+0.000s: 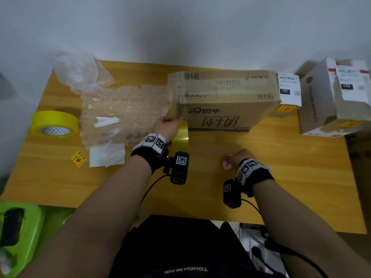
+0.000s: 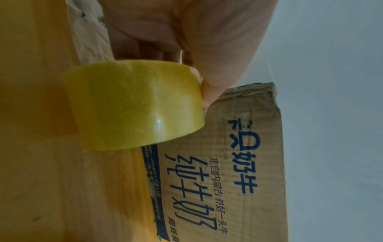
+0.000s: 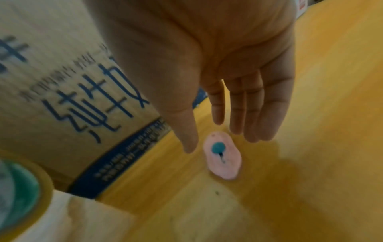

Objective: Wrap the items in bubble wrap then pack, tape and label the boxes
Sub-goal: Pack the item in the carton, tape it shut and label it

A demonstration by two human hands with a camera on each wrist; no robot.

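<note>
both forearms reach from the near edge over the wooden table (image 1: 281, 177). right hand (image 1: 237, 158) hovers with fingers straight and loose just above a small pink cutter (image 3: 222, 158), which lies past the fingertips, long axis roughly along the fingers; this hand is much the nearer. left hand (image 1: 167, 125) pinches a roll of yellow tape (image 2: 134, 104) at the near left corner of the closed milk box (image 1: 226, 101). likely next: pick up the cutter. bubble wrap (image 1: 124, 109) lies left; a plain wall stands behind.

Glossy tape roll (image 2: 134, 104), creased cardboard box (image 1: 226, 101)
</note>
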